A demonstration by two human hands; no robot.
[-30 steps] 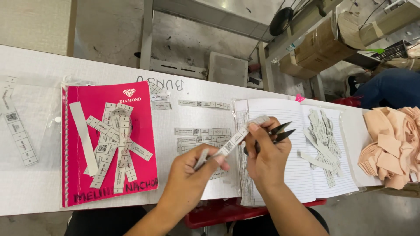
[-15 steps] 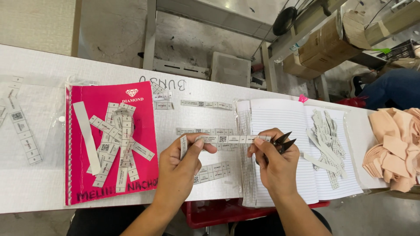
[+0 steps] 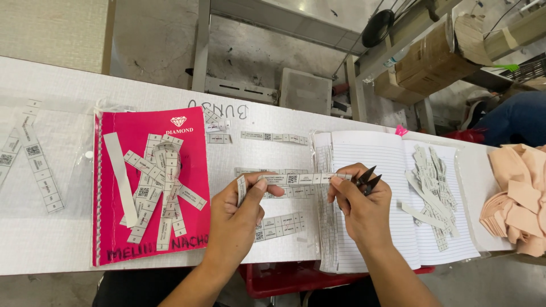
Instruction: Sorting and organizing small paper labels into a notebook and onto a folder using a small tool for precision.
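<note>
A long white printed label strip [image 3: 296, 178] is stretched level between both hands above the white table [image 3: 51, 239]. My left hand [image 3: 242, 213] pinches its left end, which folds down over the fingers. My right hand [image 3: 361, 207] pinches the right end and also holds small black thread snips [image 3: 367, 177], blades pointing up and right. Under the hands lie more label strips [image 3: 278, 226] on the table.
A pink spiral notebook [image 3: 151, 187] at left carries a pile of cut labels. An open lined notebook [image 3: 398, 199] at right holds another label pile [image 3: 432, 185]. Peach fabric pieces [image 3: 517, 204] lie at far right. Loose strips [image 3: 40, 170] rest at far left.
The strip was tilted steeply a second ago. The hands have since pulled apart and lowered it, so it lies stretched level between them.
</note>
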